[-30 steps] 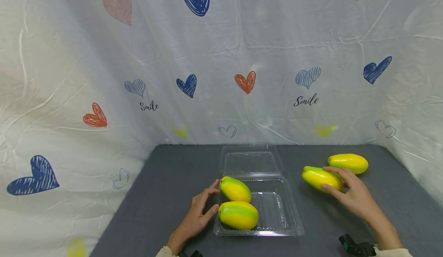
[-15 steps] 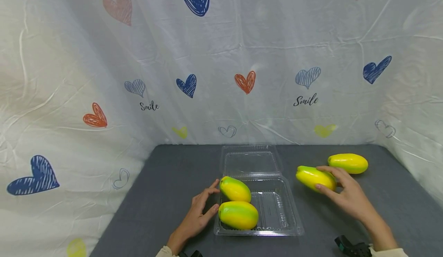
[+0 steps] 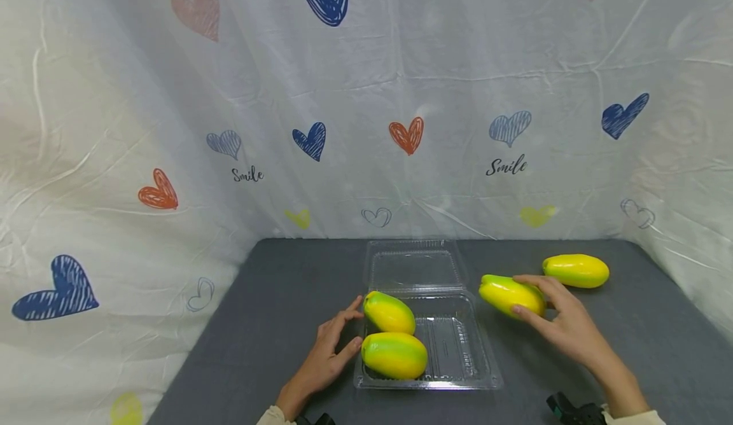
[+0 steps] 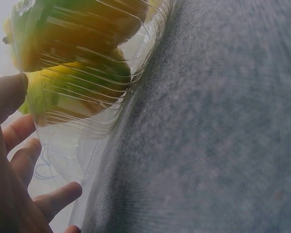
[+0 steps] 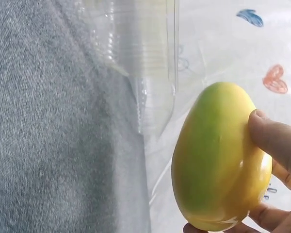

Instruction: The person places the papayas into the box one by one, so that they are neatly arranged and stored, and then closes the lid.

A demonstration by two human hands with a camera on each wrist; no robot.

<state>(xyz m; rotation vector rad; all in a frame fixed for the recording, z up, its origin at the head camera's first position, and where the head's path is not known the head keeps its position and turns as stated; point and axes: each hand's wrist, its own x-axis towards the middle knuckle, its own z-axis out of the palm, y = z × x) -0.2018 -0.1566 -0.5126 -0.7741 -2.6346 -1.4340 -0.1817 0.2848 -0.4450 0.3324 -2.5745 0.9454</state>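
In the head view, a clear plastic clamshell box (image 3: 446, 383) lies with its lid folded back. Two yellow-green papayas, a rear one (image 3: 389, 313) and a front one (image 3: 395, 356), sit in its left half. My left hand (image 3: 326, 352) is spread beside the box, its fingertips right at the left wall. The left wrist view shows those fingers (image 4: 56, 200) loosely extended along the clear plastic. My right hand (image 3: 572, 326) grips a third papaya (image 3: 509, 294), thumb on the near side and fingers on the far side. It is held just right of the box.
Another papaya (image 3: 575, 270) lies at the back right of the grey table (image 3: 275, 285). Behind the box's raised lid (image 3: 415, 269) hangs a white curtain (image 3: 355, 177) printed with hearts. It also closes off both sides.
My right hand has carried the gripped papaya leftward, closer to the box. The left hand, the box and the other papayas have stayed in place.
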